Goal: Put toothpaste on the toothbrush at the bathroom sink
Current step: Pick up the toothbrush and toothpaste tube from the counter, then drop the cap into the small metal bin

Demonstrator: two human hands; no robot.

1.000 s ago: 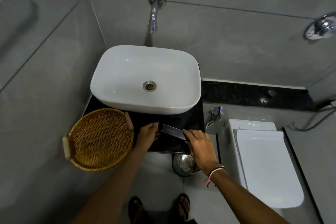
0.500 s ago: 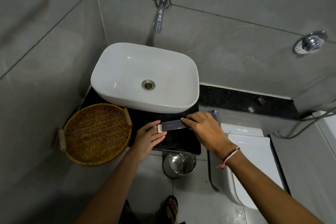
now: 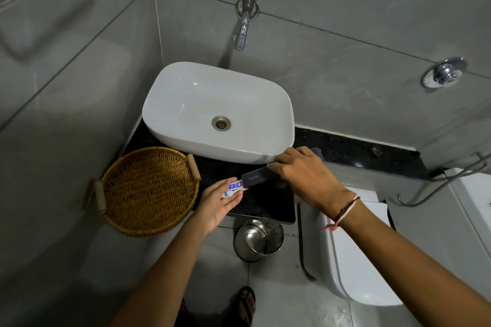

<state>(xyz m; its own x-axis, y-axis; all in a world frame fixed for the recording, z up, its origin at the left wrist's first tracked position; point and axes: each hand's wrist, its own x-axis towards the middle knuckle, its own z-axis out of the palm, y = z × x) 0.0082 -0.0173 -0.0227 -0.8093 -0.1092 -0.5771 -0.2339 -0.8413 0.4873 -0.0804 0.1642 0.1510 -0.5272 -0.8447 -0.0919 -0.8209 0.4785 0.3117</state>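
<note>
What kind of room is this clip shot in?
A small bathroom, likely a hotel's: a white basin under a wall tap, a toilet beside it, and grey tiled walls with a shower valve.

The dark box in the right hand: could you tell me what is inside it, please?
A small blue-and-white tube sticks out of the box into the left hand. The right hand holds the box; the rest of its contents are hidden.

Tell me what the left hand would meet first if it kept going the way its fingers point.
Its fingers point up and right, so the left hand would most likely meet the open end of the dark box that the right hand holds, though depth is uncertain.
</note>
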